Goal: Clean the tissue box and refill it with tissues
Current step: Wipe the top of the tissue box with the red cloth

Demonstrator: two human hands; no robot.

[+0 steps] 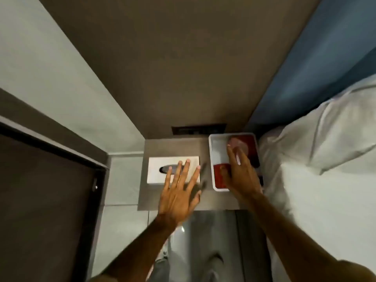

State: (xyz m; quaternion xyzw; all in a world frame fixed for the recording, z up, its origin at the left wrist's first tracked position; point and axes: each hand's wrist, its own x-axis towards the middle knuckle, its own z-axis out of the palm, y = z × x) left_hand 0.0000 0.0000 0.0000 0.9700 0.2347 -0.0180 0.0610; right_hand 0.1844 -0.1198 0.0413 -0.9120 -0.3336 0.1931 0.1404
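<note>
While both arms reach out over a small grey bedside table point(173, 148), the white tissue box point(157, 169) sits on its left part, close to the pale wall point(61, 78). It lies flat, with a dark oval slot point(165, 169) in its top. No tissue pokes out of the slot that I can see.

The left hand point(179, 192) is flat and wide open, with the fingers point(186, 169) spread apart. It is over the right half of the box, and the fingertips reach across the top. It is holding nothing. I cannot tell if it is pressing on the box or just above it.

Just beside the box, on the right part of the table, is a white tray point(216, 151). Inside it are red packets point(220, 177) and something round and pinkish point(237, 143) near the far end; it is too blurry to say what. The right hand point(240, 174) is down in the tray, with a finger stretched toward the round thing and the thumb on the near red packet. I cannot tell if it is gripping anything.

A dark panel point(198, 129) is set in the brown wall behind the table. A bed with white sheets point(325, 180) and a pillow point(335, 129) is on the right, touching the table's side. A dark door frame point(50, 149) is at the left.
</note>
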